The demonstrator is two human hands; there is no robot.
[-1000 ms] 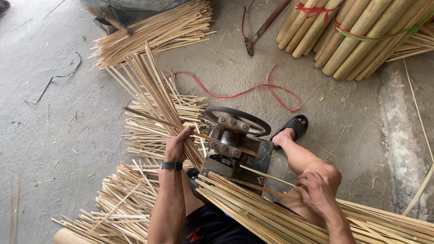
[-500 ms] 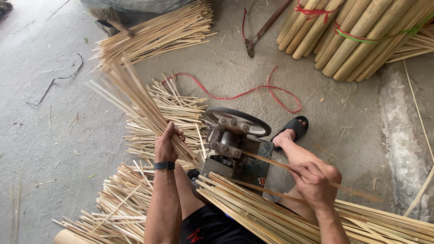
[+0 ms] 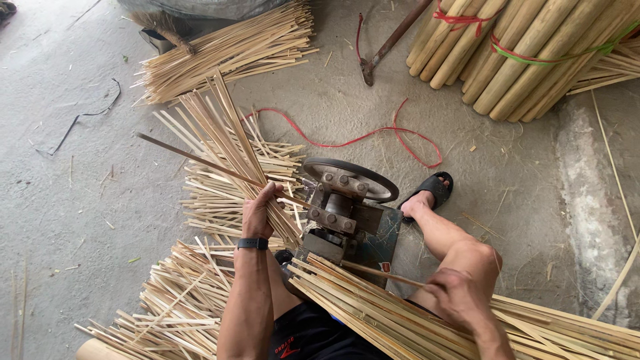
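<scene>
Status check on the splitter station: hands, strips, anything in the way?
Left hand grips fanned strips beside the machine. Right hand pinches one strip feeding into it. Strip stack across lap, foot near wheel.

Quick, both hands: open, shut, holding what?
Left hand: closed around a fan of split bamboo strips.
Right hand: closed on one bamboo strip leading into the metal machine.
</scene>
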